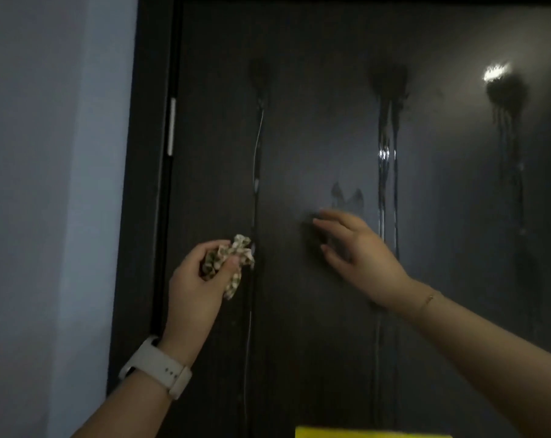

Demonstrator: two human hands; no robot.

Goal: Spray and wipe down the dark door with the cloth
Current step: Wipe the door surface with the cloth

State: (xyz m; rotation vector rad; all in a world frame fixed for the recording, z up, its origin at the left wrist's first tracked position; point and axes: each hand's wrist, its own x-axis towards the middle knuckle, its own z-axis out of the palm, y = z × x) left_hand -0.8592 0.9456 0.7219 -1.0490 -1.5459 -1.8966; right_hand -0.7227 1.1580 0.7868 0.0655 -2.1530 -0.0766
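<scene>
Left hand: is being held closed round the cloth, which is being bunched between thumb and fingers with a loose tail hanging below the fist. A pale watch is being worn on that wrist.

Right hand: is being held with fingers spread and nearly straight, nothing gripped, at the door; whether the fingertips are touching the surface cannot be told. A thin bracelet is being worn on that wrist. The two hands are being kept apart, left near the hinge-side edge, right nearer the middle.

Cloth: patterned, small, being held just beside the leftmost drip line, against or just off the door. It is being judged light, soft and limp; a wadded grip with a flat face left outward is probably best for wiping.

Door: dark, glossy, being run down by three spray patches with drips, left, middle and right. A smeared mark is being shown above the right hand. The wet surface is being judged slippery and rigid; wiping is apparently not yet done.

Surroundings: a dark frame and a grey wall are being seen to the left; a yellow object is being cut off at the bottom edge.
</scene>
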